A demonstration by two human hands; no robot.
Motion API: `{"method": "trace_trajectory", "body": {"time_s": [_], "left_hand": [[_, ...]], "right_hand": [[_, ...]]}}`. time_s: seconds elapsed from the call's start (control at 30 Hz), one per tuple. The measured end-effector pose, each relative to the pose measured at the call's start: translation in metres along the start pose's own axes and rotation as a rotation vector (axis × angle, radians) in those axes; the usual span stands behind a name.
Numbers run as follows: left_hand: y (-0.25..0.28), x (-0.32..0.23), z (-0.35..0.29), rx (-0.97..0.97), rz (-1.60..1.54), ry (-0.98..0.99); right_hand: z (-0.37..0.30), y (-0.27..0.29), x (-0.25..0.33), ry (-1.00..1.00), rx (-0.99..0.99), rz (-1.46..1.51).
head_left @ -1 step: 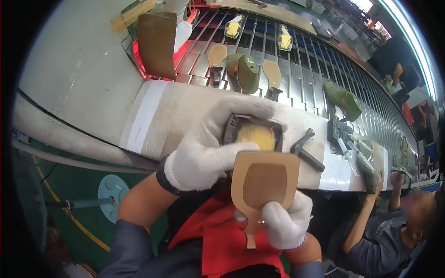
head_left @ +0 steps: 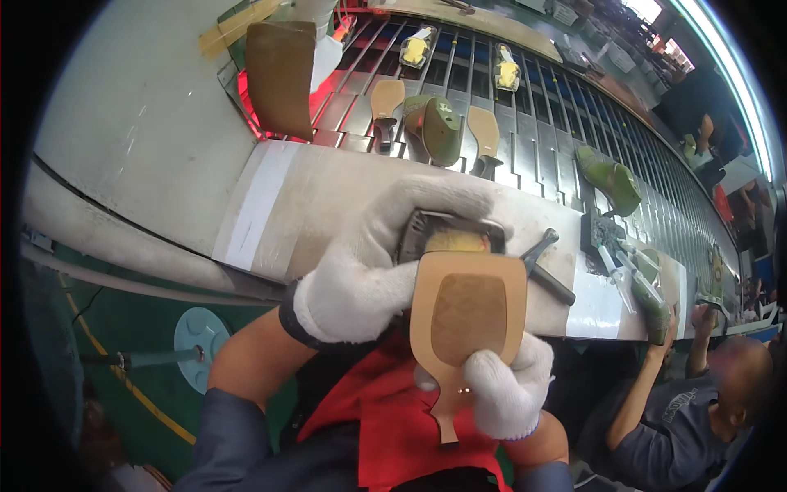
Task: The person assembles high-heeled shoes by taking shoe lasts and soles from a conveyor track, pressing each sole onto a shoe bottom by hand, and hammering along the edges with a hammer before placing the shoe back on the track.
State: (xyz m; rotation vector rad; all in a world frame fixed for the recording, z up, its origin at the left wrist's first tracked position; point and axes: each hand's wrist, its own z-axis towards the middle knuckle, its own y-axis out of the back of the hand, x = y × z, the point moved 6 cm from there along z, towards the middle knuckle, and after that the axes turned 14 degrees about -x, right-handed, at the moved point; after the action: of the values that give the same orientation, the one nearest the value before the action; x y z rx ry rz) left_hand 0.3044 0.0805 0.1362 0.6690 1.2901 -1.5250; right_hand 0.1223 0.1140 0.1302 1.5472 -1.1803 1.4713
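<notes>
My left hand (head_left: 365, 246), in a white glove, is closed round a dark shoe upper (head_left: 414, 238) with a yellow underside (head_left: 459, 240). Below and partly over it, a tan shoe sole (head_left: 471, 316) with a darker brown patch on its broad end is held by my right hand (head_left: 510, 389), also gloved. The right thumb presses on the sole's narrow waist. The sole's broad end overlaps the near part of the upper; whether the two touch cannot be made out.
A hammer (head_left: 548, 269) lies on the bench (head_left: 328, 180). Beyond it, a slatted conveyor (head_left: 525, 139) carries green shoe lasts (head_left: 434, 129) and tan soles (head_left: 484, 131). Clear tube-like tools (head_left: 631, 275) lie at right, where a person (head_left: 680, 426) holds a green last. A blue stool (head_left: 201, 348) stands lower left.
The sole has risen slightly toward the upper and hides more of its yellow underside. My left thumb now sits behind the sole's edge.
</notes>
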Motion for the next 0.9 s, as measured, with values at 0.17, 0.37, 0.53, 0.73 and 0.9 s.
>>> {"method": "trace_trajectory", "body": {"time_s": [0.17, 0.37, 0.53, 0.73, 0.9], "left_hand": [[-0.001, -0.005, -0.01, -0.033, -0.206, 0.227], [-0.002, -0.01, -0.019, 0.102, -0.114, 0.076], [-0.004, -0.011, -0.02, 0.141, -0.091, 0.03], [0.001, -0.013, -0.021, 0.174, 0.005, -0.052], [-0.002, -0.016, -0.02, 0.174, -0.044, 0.02]], "right_hand": [[0.002, 0.001, -0.012, -0.078, -0.039, 0.124], [0.0, -0.003, 0.001, -0.051, -0.012, -0.01], [-0.001, -0.003, -0.002, 0.004, 0.004, -0.086], [-0.003, -0.003, -0.008, -0.104, -0.079, 0.086], [-0.002, -0.001, -0.002, 0.07, -0.051, -0.13]]}}
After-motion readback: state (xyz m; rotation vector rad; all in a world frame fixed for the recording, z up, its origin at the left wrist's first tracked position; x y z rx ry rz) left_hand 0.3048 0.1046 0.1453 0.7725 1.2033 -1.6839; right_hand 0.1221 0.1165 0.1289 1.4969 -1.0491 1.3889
